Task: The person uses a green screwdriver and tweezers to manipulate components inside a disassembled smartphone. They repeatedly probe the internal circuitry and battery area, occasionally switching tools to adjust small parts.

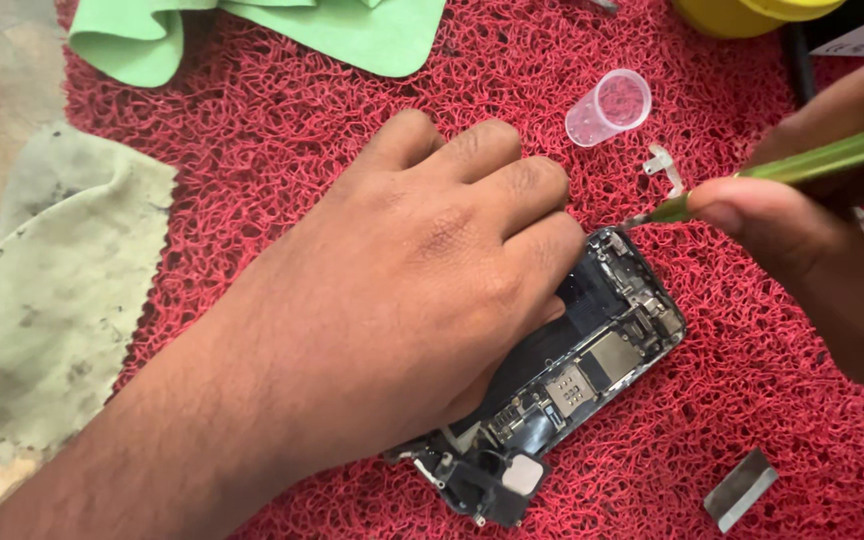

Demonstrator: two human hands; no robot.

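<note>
Head view: opened phone [592,370] lies under left hand [402,290].

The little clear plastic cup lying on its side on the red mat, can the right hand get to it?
Probably yes. The little clear plastic cup lies in the open on the red looped mat, with nothing over it. But the right hand is gripping a green-handled tool, so it is not free to pick it up.

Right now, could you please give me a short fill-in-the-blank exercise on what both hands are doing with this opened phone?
1. The left hand presses down on the opened ____.
2. The right hand holds a ____ tool by its handle.
3. The phone lies on a ____ mat.
4. A small clear ____ lies on its side above the phone.

Missing words: phone; green; red; cup
</note>
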